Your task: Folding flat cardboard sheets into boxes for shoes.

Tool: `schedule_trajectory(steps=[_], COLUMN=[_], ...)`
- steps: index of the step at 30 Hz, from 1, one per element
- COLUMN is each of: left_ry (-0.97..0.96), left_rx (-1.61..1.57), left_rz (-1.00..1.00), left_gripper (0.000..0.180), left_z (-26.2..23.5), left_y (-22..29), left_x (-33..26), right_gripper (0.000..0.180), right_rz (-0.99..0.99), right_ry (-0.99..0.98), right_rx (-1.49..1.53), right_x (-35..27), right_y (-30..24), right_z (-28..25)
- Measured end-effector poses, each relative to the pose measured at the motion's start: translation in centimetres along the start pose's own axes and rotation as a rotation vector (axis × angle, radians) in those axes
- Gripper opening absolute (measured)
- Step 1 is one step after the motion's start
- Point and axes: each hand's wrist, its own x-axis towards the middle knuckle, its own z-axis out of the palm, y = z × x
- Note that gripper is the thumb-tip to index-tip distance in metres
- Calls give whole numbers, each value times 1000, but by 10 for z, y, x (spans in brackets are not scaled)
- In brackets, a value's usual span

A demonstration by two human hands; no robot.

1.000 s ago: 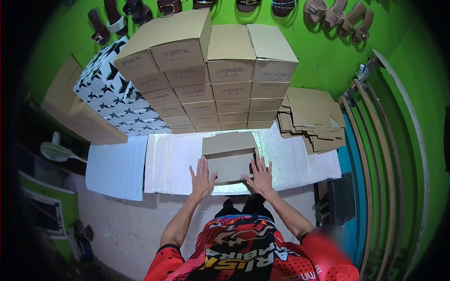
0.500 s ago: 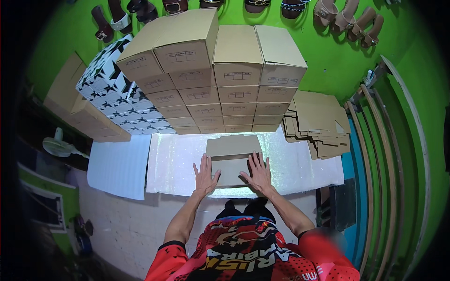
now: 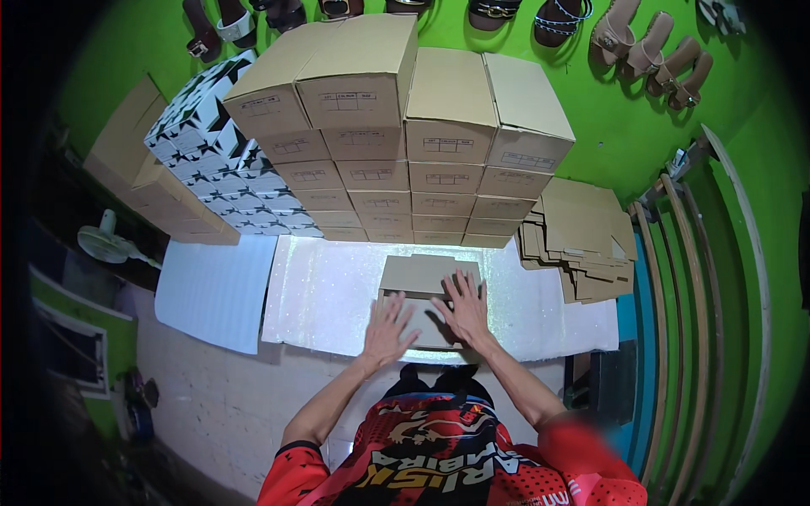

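Observation:
A brown cardboard box (image 3: 419,276) lies on the pale, shiny-covered table in front of me, with a dark gap showing across its upper face. My left hand (image 3: 391,329) is over the box's near left part, fingers spread and slightly blurred; whether it touches the cardboard I cannot tell. Over the right side rests my right hand (image 3: 465,308), its fingers stretched out flat toward the far edge and the thumb pointing inward. Neither hand grips anything.
Stacked brown boxes (image 3: 447,135) rise behind the table, beside white boxes with black stars (image 3: 207,143). Flat cardboard sheets (image 3: 586,228) lie at the right. Wooden rails (image 3: 675,312) stand farther right, a fan (image 3: 105,242) at left. Sandals (image 3: 650,46) hang on the green wall.
My left hand has come off the box's left edge and shifted inward and nearer to me. The right hand stays on the right side. The whole view has shifted slightly.

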Motion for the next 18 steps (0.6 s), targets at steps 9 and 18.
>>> schedule_trajectory(steps=[9, 18], left_ry=[-45, -104], left_rx=[49, 74], left_rz=[133, 131], left_gripper=[71, 72], left_z=[23, 23], left_y=[24, 28], left_x=[-28, -33], right_gripper=[89, 98], right_rz=[3, 70], right_ry=[-254, -268], right_rx=[-73, -58], right_x=[92, 111], right_y=[9, 19], right_z=[28, 29])
